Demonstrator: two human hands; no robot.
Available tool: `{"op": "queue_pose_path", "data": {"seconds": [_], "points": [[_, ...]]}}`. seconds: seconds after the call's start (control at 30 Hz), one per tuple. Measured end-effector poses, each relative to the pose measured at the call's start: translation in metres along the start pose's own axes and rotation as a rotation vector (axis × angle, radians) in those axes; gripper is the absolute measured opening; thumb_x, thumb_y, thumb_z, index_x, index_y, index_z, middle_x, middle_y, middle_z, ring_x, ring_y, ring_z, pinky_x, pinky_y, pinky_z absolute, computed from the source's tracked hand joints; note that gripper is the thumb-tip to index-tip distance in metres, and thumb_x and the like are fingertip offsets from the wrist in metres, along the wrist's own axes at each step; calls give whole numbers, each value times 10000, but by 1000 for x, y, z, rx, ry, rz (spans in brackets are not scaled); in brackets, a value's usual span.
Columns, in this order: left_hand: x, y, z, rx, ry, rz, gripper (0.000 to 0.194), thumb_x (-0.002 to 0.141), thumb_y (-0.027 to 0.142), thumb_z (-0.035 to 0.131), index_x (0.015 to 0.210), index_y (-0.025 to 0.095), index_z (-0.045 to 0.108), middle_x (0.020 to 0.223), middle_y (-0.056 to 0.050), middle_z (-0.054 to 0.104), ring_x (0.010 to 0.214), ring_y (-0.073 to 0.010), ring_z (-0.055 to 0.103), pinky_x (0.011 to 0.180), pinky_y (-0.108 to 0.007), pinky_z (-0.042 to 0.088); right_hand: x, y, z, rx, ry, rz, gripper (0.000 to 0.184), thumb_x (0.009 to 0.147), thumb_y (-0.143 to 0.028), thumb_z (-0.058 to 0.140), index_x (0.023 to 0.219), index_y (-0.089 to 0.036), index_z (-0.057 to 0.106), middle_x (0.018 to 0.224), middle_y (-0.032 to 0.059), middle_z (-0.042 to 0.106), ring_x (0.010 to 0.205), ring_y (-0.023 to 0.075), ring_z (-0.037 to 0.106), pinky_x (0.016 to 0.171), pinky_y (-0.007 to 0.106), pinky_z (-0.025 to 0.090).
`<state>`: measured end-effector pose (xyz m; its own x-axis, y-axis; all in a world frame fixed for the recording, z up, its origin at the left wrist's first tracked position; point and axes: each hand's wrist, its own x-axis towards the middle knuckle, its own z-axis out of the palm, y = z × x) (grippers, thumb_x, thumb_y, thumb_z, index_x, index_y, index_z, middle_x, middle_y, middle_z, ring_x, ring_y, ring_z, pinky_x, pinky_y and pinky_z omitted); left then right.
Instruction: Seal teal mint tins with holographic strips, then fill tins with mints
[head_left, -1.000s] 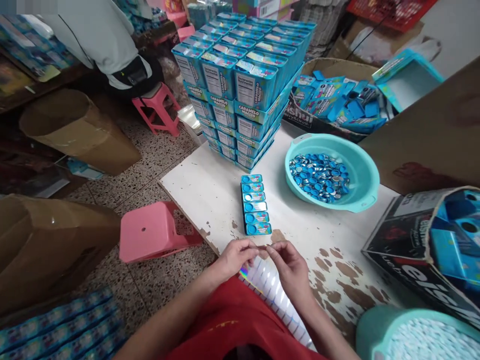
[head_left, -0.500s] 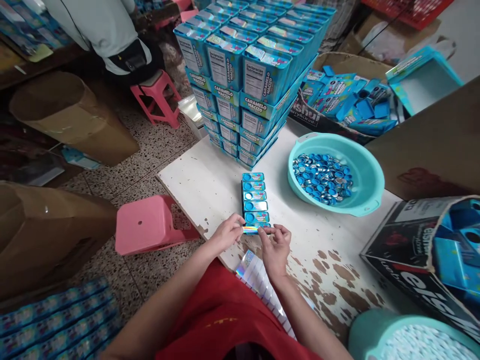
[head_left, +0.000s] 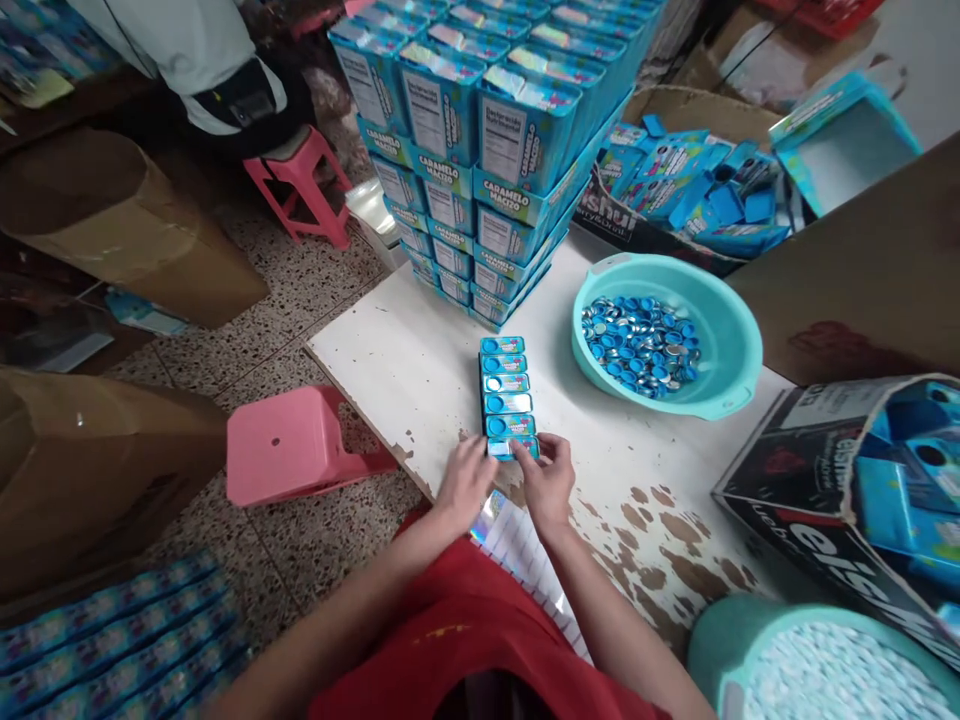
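A row of small blue tins (head_left: 509, 426) labelled "Caramelo" lies on the white table, each with a round recess at its left end. Across the nearest tin lies a shiny clear sticker strip (head_left: 501, 448). My left hand (head_left: 463, 485) is beside that tin's left end, slightly blurred, its fingers loosely bent and holding nothing I can see. My right hand (head_left: 549, 482) has its thumb on the tin's top and its fingers curled around the right end. Below my hands, a sheet of holographic strips (head_left: 517, 550) hangs over the table's near edge, partly under my right forearm.
Stacked blue candy boxes (head_left: 450, 190) rise at the table's back. A turquoise basin (head_left: 720, 350) of small round caps stands right. Lower right are a tub of pale pieces (head_left: 720, 640) and a black carton (head_left: 787, 460). A pink stool (head_left: 277, 450) is left; a person sits behind.
The shiny strip, pinched between both hands before, has come down onto the nearest tin. My left fingers have come off its left end. The view has shifted slightly.
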<state>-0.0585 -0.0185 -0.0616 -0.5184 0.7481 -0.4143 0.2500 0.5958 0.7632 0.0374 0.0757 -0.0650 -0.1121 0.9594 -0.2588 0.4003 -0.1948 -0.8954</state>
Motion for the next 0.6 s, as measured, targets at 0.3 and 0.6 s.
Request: {"op": "queue_pose_path", "data": {"seconds": [0.3, 0.6], "points": [[-23, -27, 6, 211, -204, -113, 422, 832, 361, 485, 1195, 161, 558, 1029, -117, 651, 1013, -250, 574, 931, -352, 392, -22, 36, -38, -145, -72, -20, 373, 786, -482, 540, 956, -155, 586, 931, 101, 663, 834, 216, 611, 759, 366, 481], [4, -30, 16, -56, -339, -163, 120, 705, 199, 547, 647, 181, 651, 658, -2, 640, 696, -156, 555, 679, -247, 421, -48, 60, -44, -353, -462, -85, 218, 773, -304, 529, 894, -180, 661, 826, 60, 667, 760, 217, 604, 701, 350, 489]]}}
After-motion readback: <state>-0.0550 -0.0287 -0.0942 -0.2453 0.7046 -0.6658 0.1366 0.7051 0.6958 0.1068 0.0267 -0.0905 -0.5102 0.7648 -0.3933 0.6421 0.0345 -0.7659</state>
